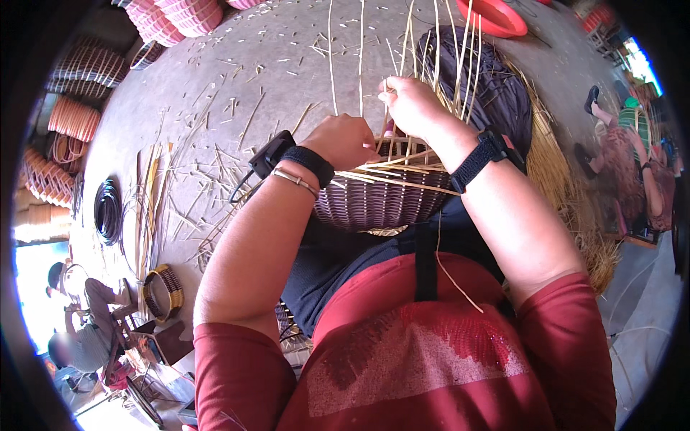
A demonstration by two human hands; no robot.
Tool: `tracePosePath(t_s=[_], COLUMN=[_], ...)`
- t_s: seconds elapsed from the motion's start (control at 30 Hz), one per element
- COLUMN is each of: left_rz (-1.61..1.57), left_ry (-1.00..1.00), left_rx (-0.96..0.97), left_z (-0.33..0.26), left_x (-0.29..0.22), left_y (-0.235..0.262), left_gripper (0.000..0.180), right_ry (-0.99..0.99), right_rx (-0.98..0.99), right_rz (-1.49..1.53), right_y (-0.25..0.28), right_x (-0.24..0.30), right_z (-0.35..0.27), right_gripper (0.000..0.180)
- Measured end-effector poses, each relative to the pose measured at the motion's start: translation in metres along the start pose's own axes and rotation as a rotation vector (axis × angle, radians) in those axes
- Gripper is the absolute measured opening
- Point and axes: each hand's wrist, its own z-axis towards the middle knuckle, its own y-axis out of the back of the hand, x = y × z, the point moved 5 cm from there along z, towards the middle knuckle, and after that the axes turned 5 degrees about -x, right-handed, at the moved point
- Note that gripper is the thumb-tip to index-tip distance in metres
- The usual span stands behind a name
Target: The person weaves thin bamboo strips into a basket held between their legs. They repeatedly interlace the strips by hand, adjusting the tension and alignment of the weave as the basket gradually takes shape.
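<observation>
A dark brown woven basket (381, 201) rests on my lap, with pale cane strands (406, 179) lying across its rim. Other long strands stand upright from its far side. My left hand (345, 142) is closed at the left part of the rim, its fingers curled over the basket's edge and partly hidden. Slightly higher and to the right, my right hand (413, 104) pinches an upright cane strand (386, 87) between thumb and fingers. Both wrists wear black straps with small devices.
Cane offcuts litter the grey floor (266, 79). A dark cloth bundle (496, 86) and straw-coloured cane (550, 154) lie right of the basket, below a red basin (496, 16). Baskets (75, 118) are stacked left, near a black coil (108, 212). Other people sit at both sides.
</observation>
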Motion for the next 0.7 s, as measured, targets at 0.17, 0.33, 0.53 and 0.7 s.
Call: tracePosePath(t_s=[0.17, 0.33, 0.53, 0.7], left_rz=[0.014, 0.035, 0.036, 0.001], left_ry=[0.002, 0.042, 0.045, 0.061], left_rx=[0.009, 0.045, 0.061, 0.053], left_z=[0.002, 0.003, 0.002, 0.000], left_x=[-0.005, -0.009, -0.011, -0.010], left_y=[0.001, 0.004, 0.006, 0.005], left_gripper=[0.033, 0.038, 0.038, 0.036], right_ry=[0.047, 0.188, 0.420, 0.461], right_rx=[-0.274, -0.451, -0.498, -0.311], right_rz=[0.082, -0.145, 0.063, 0.474], right_y=[0.001, 0.003, 0.012, 0.032], right_x=[-0.018, -0.007, 0.008, 0.000], right_z=[-0.016, -0.038, -0.070, -0.090], right_gripper=[0.033, 0.060, 0.092, 0.074])
